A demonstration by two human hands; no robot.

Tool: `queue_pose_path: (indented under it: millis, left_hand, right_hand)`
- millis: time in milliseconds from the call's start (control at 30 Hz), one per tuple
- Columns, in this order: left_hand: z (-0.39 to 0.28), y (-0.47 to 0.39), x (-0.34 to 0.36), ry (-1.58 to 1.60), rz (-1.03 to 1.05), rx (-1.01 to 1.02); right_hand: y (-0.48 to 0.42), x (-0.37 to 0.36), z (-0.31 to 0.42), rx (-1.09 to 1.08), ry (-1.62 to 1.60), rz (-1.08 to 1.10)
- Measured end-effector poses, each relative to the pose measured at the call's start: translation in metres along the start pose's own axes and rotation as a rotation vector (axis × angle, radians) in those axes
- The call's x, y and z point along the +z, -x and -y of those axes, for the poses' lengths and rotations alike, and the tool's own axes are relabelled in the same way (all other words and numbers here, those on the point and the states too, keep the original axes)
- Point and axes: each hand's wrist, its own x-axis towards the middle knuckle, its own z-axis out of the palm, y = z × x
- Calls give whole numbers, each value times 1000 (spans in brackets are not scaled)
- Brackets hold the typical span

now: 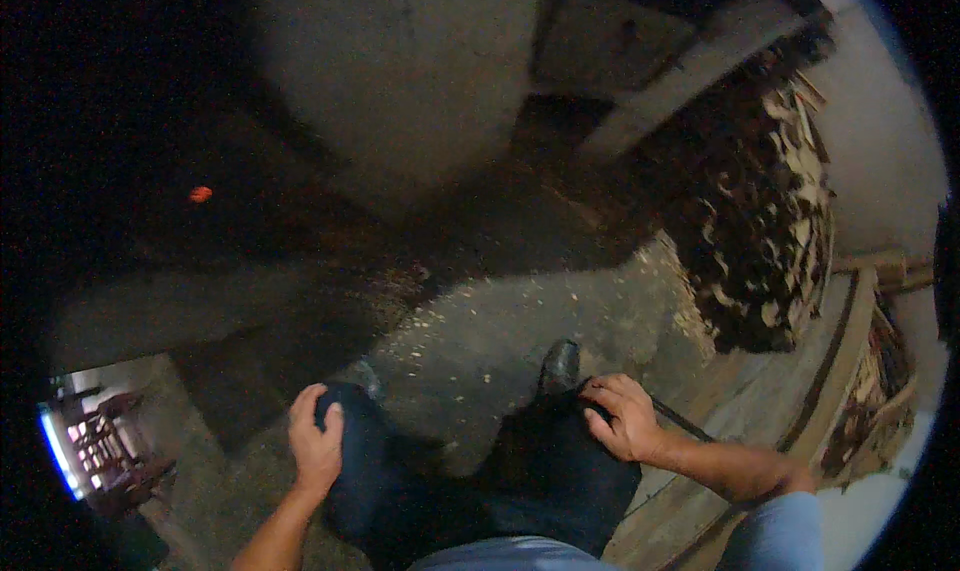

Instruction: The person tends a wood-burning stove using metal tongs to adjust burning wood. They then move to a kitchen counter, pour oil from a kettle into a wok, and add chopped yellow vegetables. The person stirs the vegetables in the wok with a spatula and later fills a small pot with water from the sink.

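Observation:
My left hand (318, 437) rests on my left knee, its thumb and fingers spread around the dark trousers (420, 488). On the other knee lies my right hand (624, 416), fingers bent over the cloth. No object shows in either hand. Beyond my right knee, a dark shoe (561, 365) stands on the floor (510, 316), where small pale chips are scattered. A thin dark rod (681, 419) runs behind my right hand; what it belongs to cannot be told.
Stacked split firewood (757, 226) rises at the right, with more wood pieces (870, 398) behind a wooden beam (840, 346). A pale wall (405, 76) stands ahead. A small orange glow (201, 194) shows in the dark at left. Bright openings (94, 443) lie lower left.

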Motion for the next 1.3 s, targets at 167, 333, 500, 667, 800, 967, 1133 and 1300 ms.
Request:
queue_pose_path:
  millis: [167, 333, 500, 667, 800, 967, 1133, 1300]
  left_hand:
    - [-6, -16, -2, -36, 94, -229]
    - [-15, 8, -16, -213, 173, -475]
    - [-7, 96, -44, -309, 285, -486]
    - [61, 249, -97, -461, 664, -155]
    - [53, 289, -112, -73, 684, -613]
    - [94, 314, -115, 461, 495, -906]
    - [130, 325, -170, 686, 379, -1031]
    - [155, 328, -215, 837, 284, -1090]
  right_hand:
    - [-12, -8, -12, 211, -102, 137]
    - [4, -5, -9, 515, -31, 291]
    - [32, -14, 24, 686, 128, 491]
    - [78, -37, 31, 648, -115, 614]
    - [120, -26, -56, 637, 100, 947]
    - [198, -58, 43, 780, 291, 669]
    - [177, -35, 158, 847, 133, 624]
    - [109, -36, 247, 712, 16, 731]
